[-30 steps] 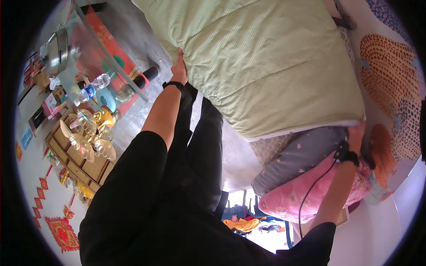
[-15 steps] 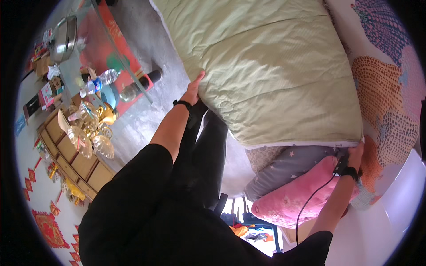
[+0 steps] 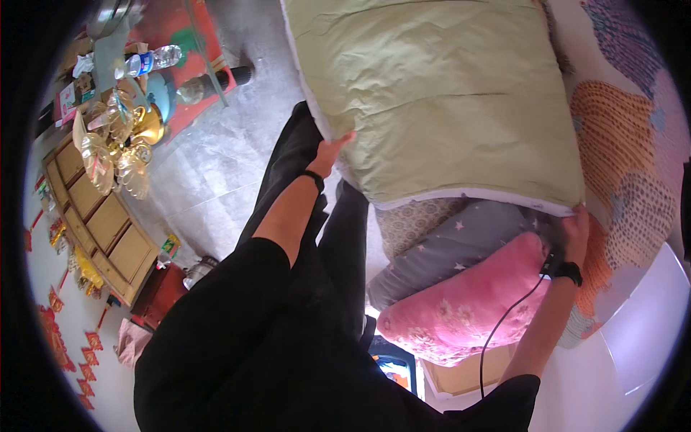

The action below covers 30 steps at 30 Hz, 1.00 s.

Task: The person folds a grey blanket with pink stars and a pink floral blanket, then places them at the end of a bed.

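A pale green quilt (image 3: 446, 108) with a white edge lies spread over the bed in front of me. My left hand (image 3: 333, 153) grips its left edge, thumb on top and fingers underneath. At the near right corner, my right hand (image 3: 574, 234) is closed on the quilt's white edge. A black band circles each wrist, and a small black device with a cable sits at the right one. Just below the quilt's near edge lie a pink floral pillow (image 3: 468, 302), a grey pillow with stars (image 3: 432, 252) and a brown patterned cloth (image 3: 414, 223), partly covered.
Along the right runs a patterned cover (image 3: 612, 137) in orange, pink and blue. A glass table (image 3: 194, 43) at the upper left bears plastic bottles and dishes. Wooden drawers (image 3: 101, 223) stand at the left, with gold glass lamps (image 3: 119, 137) in front of them.
The quilt's near edge has shifted away from me, showing more of the pillows. Both hands still grip it and have moved slightly farther off. My legs have shifted, and the view has turned.
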Each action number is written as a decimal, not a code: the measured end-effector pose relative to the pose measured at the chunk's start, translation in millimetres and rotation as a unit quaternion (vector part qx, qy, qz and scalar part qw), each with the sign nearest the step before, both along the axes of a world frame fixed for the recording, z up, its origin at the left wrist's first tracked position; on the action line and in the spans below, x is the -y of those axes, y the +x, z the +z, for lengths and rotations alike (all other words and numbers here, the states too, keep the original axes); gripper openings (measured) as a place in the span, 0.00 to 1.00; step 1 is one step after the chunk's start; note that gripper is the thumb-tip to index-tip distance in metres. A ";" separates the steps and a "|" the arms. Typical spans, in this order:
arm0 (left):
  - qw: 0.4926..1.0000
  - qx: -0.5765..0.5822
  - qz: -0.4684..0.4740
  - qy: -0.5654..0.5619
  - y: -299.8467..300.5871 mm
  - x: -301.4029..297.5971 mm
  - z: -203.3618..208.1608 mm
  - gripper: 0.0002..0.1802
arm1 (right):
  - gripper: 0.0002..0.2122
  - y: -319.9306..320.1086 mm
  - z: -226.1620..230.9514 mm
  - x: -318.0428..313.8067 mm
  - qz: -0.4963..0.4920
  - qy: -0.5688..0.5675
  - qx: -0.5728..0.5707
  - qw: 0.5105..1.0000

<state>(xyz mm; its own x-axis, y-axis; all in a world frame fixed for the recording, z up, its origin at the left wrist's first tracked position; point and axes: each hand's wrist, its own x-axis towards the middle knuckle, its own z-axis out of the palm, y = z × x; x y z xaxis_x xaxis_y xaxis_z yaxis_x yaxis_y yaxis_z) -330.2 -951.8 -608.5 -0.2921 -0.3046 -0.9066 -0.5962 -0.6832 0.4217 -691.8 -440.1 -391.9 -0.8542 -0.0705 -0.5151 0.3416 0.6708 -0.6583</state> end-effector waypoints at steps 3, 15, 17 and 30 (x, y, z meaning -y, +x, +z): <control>0.993 0.013 -0.108 0.042 39.3 -45.5 -6.8 0.35 | 0.16 -43.6 -13.7 -42.3 0.017 -0.038 0.030 0.999; 0.960 0.030 -0.231 -0.157 66.3 -100.6 93.8 0.27 | 0.21 -7.4 57.6 73.7 -0.243 -0.325 0.098 0.909; 0.957 0.020 -0.226 -0.179 58.1 -101.4 78.9 0.28 | 0.15 -23.4 50.5 36.6 -0.251 -0.301 0.066 0.918; 0.954 -0.109 0.033 -0.279 -25.1 -127.1 125.0 0.28 | 0.43 40.4 -23.9 172.7 0.482 0.177 -0.110 0.851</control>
<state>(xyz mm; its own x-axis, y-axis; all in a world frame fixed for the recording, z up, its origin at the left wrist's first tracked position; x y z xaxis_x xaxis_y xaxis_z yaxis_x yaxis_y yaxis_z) -355.4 -824.7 -483.5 -0.4183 -0.7457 -0.5187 -0.4171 -0.3496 0.8389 -651.4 -612.8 -415.7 -0.5660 -0.6669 -0.4846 -0.5845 0.7392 -0.3345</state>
